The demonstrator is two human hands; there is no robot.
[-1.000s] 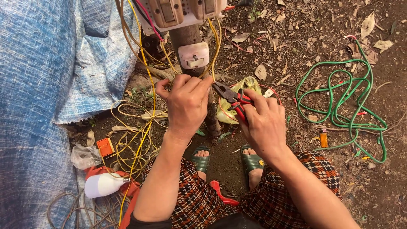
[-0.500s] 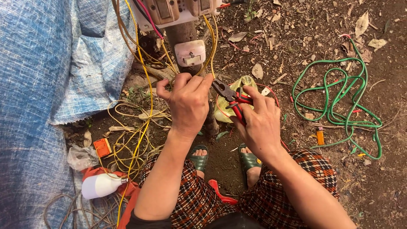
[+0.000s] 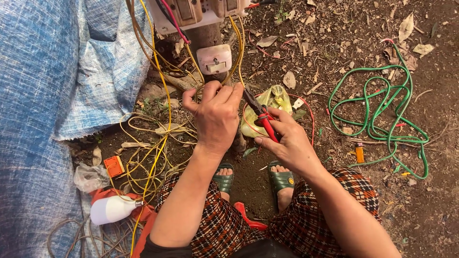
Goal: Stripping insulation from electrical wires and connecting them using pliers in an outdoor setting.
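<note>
Pliers [image 3: 260, 116] barely shifted — right hand [image 3: 287, 141] grips them, nose up-left.

1 head view, looking steeply down, close over hands, ground.

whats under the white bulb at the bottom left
The white bulb lies on red-orange cloth or plastic, beside yellow wires and grey cord. The ground right beneath it is covered, so it cannot be seen.
</note>
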